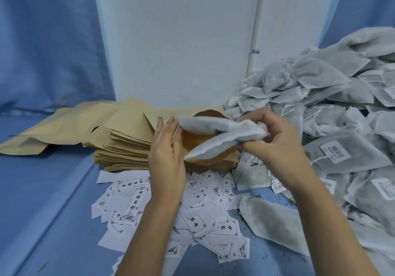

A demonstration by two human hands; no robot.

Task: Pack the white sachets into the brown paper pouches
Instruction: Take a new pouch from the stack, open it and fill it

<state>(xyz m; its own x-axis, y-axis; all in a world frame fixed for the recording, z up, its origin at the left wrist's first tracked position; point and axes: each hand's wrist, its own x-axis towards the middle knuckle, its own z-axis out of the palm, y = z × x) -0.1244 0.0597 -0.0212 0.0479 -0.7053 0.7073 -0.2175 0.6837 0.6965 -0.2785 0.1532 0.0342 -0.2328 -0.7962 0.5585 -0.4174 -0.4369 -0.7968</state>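
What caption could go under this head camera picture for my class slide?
Left hand holds a brown paper pouch open atop the stack while right hand feeds white sachets into it.

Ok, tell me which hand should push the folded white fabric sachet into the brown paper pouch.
Right: the right hand grips the sachet at the mouth of the pouch, which the left hand holds open.

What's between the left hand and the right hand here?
In the head view, a folded white sachet, gripped by the right hand, stretches toward the left hand, across the open mouth of the brown pouch that hand holds.
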